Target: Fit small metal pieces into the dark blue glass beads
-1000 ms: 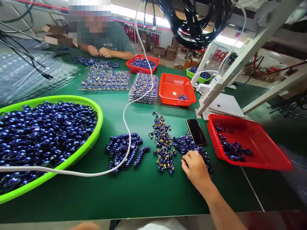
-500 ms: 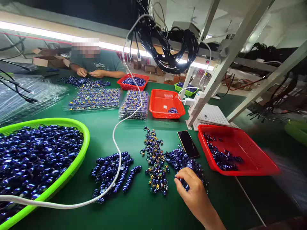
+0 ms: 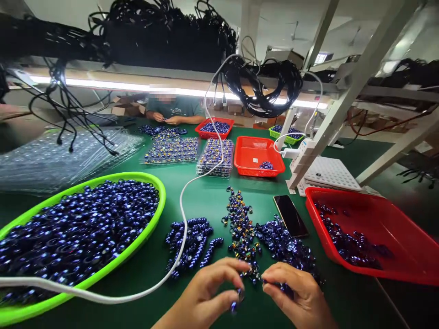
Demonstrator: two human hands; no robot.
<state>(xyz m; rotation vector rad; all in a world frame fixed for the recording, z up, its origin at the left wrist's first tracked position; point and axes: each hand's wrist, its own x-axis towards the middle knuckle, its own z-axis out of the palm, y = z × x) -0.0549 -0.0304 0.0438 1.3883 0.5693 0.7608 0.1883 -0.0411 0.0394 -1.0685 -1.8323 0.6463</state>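
Observation:
My left hand (image 3: 207, 294) and my right hand (image 3: 297, 294) meet low in the middle, fingers pinched. The left one pinches a small dark blue bead piece (image 3: 236, 301). The right one pinches more blue pieces at the near edge of a loose blue pile (image 3: 286, 244). Just beyond my fingers lies a strip of multicoloured beads (image 3: 242, 226). Rows of stacked blue rings (image 3: 190, 242) lie to the left of it on the green table (image 3: 212, 196).
A big green basket (image 3: 151, 219) full of blue rings sits at left, with a white cable (image 3: 181, 214) crossing it. A phone (image 3: 291, 221) and a red tray (image 3: 394, 228) are at right. Further back are another red tray (image 3: 247, 157), filled clear trays (image 3: 214, 157) and a seated co-worker (image 3: 173, 112).
The camera tilted up. My left hand came into view from below and met my right hand, which drew back from the blue pile toward me with pieces pinched.

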